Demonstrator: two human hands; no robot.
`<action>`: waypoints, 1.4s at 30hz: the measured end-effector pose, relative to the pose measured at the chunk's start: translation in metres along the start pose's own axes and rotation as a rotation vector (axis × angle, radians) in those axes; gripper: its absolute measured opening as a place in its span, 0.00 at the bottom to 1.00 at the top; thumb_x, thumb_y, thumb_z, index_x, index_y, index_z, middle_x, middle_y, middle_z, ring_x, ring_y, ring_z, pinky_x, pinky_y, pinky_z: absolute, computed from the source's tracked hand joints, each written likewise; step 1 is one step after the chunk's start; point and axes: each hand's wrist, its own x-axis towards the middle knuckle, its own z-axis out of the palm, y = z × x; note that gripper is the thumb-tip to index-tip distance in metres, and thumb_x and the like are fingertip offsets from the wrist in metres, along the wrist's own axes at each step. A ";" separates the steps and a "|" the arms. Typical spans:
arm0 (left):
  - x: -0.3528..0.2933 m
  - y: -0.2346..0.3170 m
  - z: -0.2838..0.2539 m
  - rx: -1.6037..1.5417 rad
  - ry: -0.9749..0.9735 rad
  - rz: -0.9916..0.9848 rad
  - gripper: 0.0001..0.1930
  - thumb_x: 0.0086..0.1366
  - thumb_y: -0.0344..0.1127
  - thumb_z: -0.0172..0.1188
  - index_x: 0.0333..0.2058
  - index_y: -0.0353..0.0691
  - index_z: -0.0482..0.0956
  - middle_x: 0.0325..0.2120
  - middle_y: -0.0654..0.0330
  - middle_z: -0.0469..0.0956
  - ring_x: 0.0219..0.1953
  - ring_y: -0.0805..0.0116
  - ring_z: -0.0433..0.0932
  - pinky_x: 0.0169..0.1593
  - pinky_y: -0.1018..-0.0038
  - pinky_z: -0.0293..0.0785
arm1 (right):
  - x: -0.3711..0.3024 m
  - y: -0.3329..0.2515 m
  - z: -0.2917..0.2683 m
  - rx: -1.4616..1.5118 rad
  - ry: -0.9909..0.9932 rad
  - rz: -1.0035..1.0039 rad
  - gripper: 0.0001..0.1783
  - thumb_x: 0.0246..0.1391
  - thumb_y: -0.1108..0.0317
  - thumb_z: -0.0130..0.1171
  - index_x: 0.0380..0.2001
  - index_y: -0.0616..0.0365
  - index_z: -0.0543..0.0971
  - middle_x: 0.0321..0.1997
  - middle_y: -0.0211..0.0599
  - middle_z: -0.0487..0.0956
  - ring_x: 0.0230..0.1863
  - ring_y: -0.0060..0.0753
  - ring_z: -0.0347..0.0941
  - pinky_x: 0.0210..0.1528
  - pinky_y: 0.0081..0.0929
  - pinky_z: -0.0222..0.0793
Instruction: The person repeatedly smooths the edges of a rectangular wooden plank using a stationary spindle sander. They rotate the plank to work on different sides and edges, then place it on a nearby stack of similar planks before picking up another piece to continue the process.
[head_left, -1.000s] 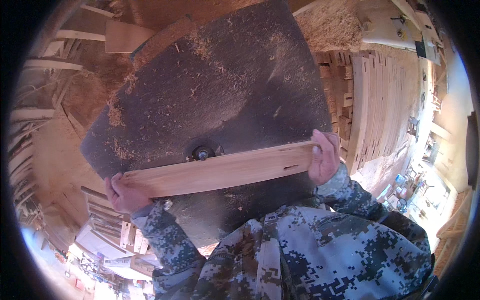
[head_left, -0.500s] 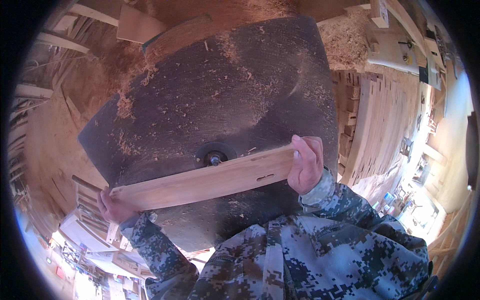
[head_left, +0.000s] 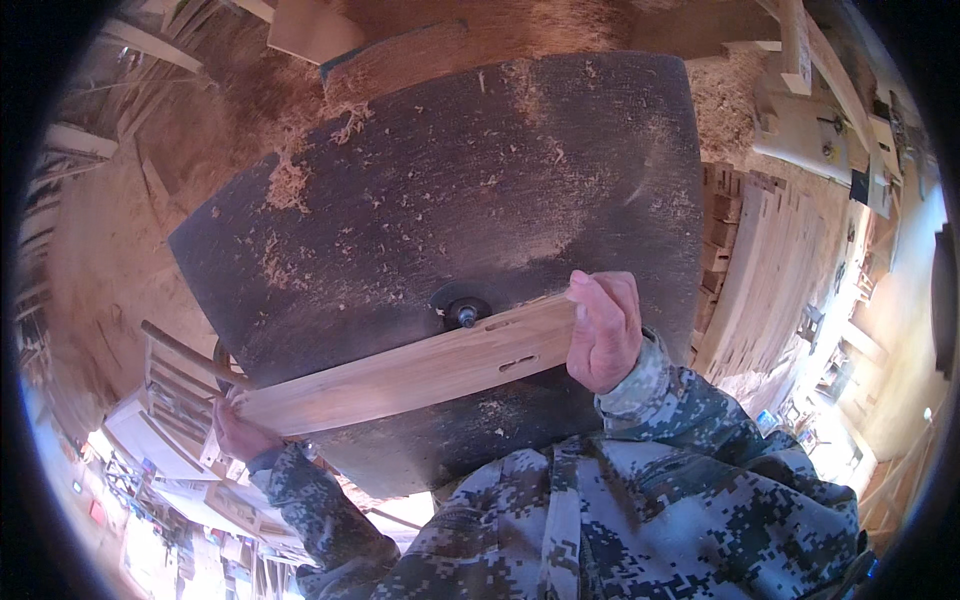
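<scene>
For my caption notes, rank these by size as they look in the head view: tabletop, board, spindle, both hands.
1. Tabletop
2. Board
3. Right hand and left hand: order unsure, since the left is partly hidden
4. Spindle

From my head, a wide fisheye camera looks steeply down at the spindle moulder table [head_left: 420,210], near enough for it to fill the middle. My left hand [head_left: 243,428] and right hand [head_left: 605,333] show toward its near side, my camouflage jacket [head_left: 640,515] nearer still.
</scene>
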 end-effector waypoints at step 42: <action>0.012 -0.041 -0.064 -0.068 0.021 -0.204 0.20 0.71 0.41 0.51 0.47 0.31 0.84 0.42 0.50 0.86 0.42 0.57 0.85 0.47 0.62 0.84 | 0.006 -0.033 0.050 0.063 0.094 -0.029 0.37 0.46 0.88 0.54 0.63 0.60 0.72 0.50 0.50 0.76 0.47 0.52 0.75 0.51 0.46 0.73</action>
